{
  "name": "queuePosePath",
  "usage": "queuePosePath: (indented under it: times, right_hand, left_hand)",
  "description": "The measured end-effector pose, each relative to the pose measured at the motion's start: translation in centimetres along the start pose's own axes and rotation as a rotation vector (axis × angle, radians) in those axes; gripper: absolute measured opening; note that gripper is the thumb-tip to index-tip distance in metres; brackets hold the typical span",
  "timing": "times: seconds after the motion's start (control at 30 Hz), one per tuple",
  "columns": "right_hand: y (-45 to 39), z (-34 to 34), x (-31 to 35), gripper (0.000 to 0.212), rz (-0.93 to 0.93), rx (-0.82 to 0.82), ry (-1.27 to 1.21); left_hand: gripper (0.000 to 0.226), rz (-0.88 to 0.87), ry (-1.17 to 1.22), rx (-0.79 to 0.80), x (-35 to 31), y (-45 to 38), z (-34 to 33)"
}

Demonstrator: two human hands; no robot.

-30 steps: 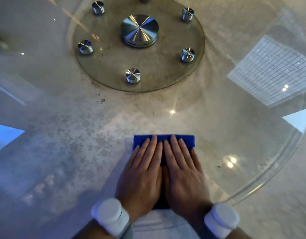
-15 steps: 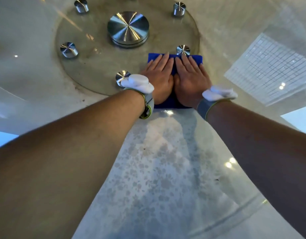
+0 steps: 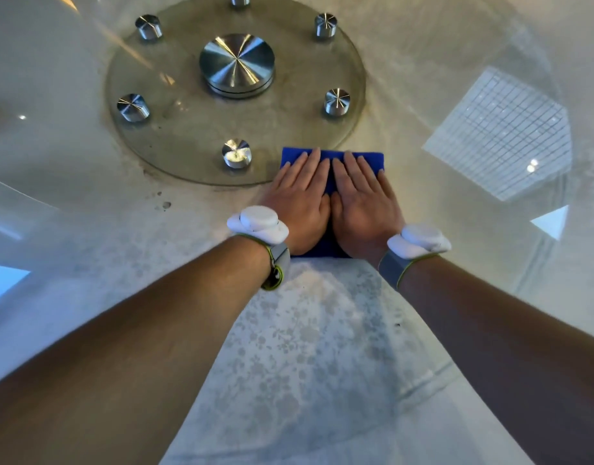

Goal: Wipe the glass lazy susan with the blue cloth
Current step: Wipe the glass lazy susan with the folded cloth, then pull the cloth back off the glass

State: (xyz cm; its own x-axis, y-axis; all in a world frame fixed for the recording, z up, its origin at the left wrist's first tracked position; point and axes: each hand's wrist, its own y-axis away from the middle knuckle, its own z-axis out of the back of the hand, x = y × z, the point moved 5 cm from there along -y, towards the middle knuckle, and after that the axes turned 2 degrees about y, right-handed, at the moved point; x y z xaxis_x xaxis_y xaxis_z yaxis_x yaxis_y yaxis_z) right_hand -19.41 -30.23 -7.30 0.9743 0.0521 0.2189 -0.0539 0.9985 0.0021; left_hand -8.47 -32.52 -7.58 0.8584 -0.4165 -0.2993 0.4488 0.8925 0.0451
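Note:
The glass lazy susan (image 3: 463,229) is a large clear round pane that fills most of the head view; its curved rim (image 3: 542,260) shows at the right. A folded blue cloth (image 3: 369,160) lies flat on the glass near the middle. My left hand (image 3: 299,203) and my right hand (image 3: 366,206) press side by side on the cloth, palms down, fingers straight and pointing away from me. Most of the cloth is hidden under the hands. Its far edge overlaps the near rim of the smaller disc below.
Under the pane sits a smaller glass disc (image 3: 188,139) with a steel hub (image 3: 237,63) and several steel studs; one stud (image 3: 236,153) is just left of the cloth. Dark specks (image 3: 166,205) mark the surface at the left. Each wrist carries a white band.
From the near edge, both hands pushed the cloth far forward toward the hub. Since then they have drawn it back a little toward me, to the disc's near rim.

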Motion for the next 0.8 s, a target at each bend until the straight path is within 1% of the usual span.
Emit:
queuePosePath:
  times: [0.2,0.43,0.57,0.67,0.73,0.8]
  right_hand:
    - [8.1,0.2,1.2,0.063,-0.005,0.054,-0.006]
    - [17.0,0.1,1.5,0.058,-0.006,0.1,-0.013]
    - [19.7,0.2,2.1,0.057,0.007,0.126,-0.029]
    - [19.8,0.5,2.6,0.058,-0.003,0.122,-0.142]
    - [19.8,1.2,2.5,0.059,-0.015,0.132,-0.297]
    - [20.3,2.4,1.8,0.064,-0.097,0.116,-0.451]
  left_hand:
    - [0.067,-0.003,0.049,0.047,-3.0,7.9,-0.7]
    - [0.057,0.013,0.068,0.028,-6.6,15.9,-2.2]
    - [0.056,0.02,0.101,0.04,-7.3,18.4,-2.5]
    - [0.058,0.041,0.176,0.063,-7.0,18.6,-1.4]
    - [0.061,0.075,0.259,0.089,-6.3,18.1,0.0]
    - [0.06,0.129,0.321,0.041,-5.0,17.6,2.0]
